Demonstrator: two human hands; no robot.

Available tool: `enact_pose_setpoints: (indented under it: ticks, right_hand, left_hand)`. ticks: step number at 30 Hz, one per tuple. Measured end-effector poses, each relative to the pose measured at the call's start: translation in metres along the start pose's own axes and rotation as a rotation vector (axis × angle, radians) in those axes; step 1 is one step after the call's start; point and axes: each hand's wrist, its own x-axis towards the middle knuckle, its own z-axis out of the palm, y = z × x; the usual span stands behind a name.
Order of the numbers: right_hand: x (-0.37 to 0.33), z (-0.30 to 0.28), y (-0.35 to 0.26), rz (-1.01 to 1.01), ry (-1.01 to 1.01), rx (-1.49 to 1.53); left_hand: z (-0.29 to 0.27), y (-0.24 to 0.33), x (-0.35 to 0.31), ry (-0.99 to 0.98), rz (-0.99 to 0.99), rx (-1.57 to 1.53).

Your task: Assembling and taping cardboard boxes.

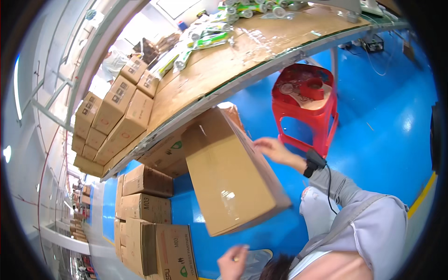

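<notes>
A large plain cardboard box (228, 177) hangs tilted over the blue floor, just below the edge of the workbench. My right hand (273, 149) lies on the box's far right edge with the fingers over it; a black band with a cable sits on that wrist. My left hand (233, 261) is low in the picture, just under the box's near corner, blurred, with curled fingers and a small gap to the box. Whether it holds anything I cannot tell.
A long wooden workbench (224, 70) carries packaged tubes at its far end and cartons at its left end. More cartons (149, 205) are stacked on the blue floor to the left. A red plastic stool (308, 107) with tape rolls stands right of the box.
</notes>
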Motion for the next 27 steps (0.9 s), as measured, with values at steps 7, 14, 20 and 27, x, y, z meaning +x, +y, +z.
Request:
enact_pose_setpoints:
  ticks: [7,14,20,27]
  right_hand:
    - [0.019,-0.168,-0.084,-0.564,0.735,-1.201]
    - [0.029,-0.245,-0.033,-0.004,0.373,-1.653]
    - [0.020,-0.251,-0.038,-0.118,0.325,-1.640]
    - [-0.083,-0.169,-0.109,-0.038,0.016,-0.566]
  left_hand:
    - [0.043,0.076,0.030,0.382,0.335,0.065]
    - [0.127,0.151,0.053,0.191,0.691,0.493]
    - [0.120,0.098,0.097,0.344,0.691,0.531]
    - [0.061,0.035,0.088,0.293,0.682,0.481]
